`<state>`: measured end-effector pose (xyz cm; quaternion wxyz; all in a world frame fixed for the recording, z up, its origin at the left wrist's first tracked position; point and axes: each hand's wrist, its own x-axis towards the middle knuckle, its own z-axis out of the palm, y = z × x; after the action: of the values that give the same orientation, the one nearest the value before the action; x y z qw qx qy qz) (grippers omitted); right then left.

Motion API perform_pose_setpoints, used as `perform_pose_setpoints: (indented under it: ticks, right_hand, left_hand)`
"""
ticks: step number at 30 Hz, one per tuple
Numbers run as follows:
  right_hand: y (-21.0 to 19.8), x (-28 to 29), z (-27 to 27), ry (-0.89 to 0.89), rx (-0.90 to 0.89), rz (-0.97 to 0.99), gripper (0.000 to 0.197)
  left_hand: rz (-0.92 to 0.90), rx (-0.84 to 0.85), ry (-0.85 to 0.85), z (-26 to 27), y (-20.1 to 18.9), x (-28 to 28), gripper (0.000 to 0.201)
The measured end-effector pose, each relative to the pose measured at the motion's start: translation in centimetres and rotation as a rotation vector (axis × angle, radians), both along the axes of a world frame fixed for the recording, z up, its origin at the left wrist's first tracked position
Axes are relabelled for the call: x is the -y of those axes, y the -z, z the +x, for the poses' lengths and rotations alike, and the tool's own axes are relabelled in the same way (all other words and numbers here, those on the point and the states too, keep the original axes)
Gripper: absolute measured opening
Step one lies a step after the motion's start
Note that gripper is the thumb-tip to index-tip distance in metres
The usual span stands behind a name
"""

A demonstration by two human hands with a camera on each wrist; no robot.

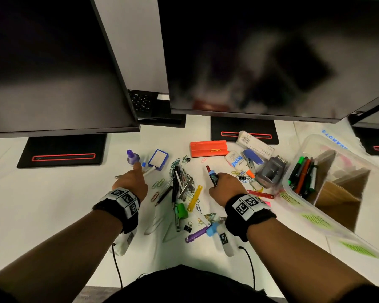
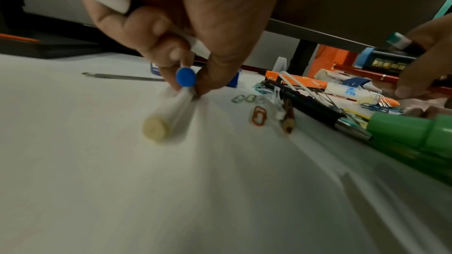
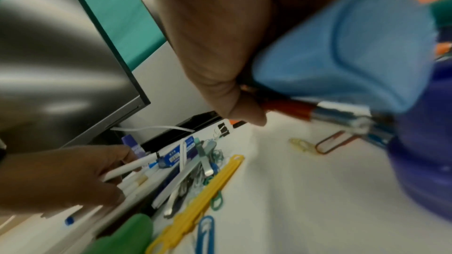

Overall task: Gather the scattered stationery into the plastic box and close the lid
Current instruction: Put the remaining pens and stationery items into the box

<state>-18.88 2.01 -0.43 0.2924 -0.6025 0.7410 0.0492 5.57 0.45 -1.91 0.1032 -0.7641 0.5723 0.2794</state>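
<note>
Two large dark computer monitors (image 1: 260, 57) stood at the back of the white bench (image 1: 42, 204), their flat black bases (image 1: 61, 152) edged with red slots. Between them, behind the screens, lay a black keyboard (image 1: 142, 101).

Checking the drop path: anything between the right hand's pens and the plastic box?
Yes, low clutter. Between the right hand and the plastic box lie the grey tape dispenser, a red strip and binder clips, all flat on the desk. Nothing stands above them, and the box is open-topped, so lifting over should clear.
</note>
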Motion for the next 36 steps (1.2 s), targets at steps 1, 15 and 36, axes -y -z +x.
perform_pose_setpoints:
  ticks: [1,15,36]
  right_hand:
    - [-0.1,-0.1,-0.4,0.024,0.000,-0.012,0.032]
    - [-0.6,-2.3,-1.0,0.025,0.051,-0.049,0.033]
    - [-0.4,-6.5,-8.2,0.410,-0.025,-0.192,0.028]
  left_hand:
    - [0.008,-0.005,-0.019,0.0,0.0,0.0,0.069]
    - [0.052,0.037,0.017,-0.3,-0.8,-0.8,0.037]
    - [-0.011,-0.002,0.305,-5.7,-0.5,-1.1,0.044]
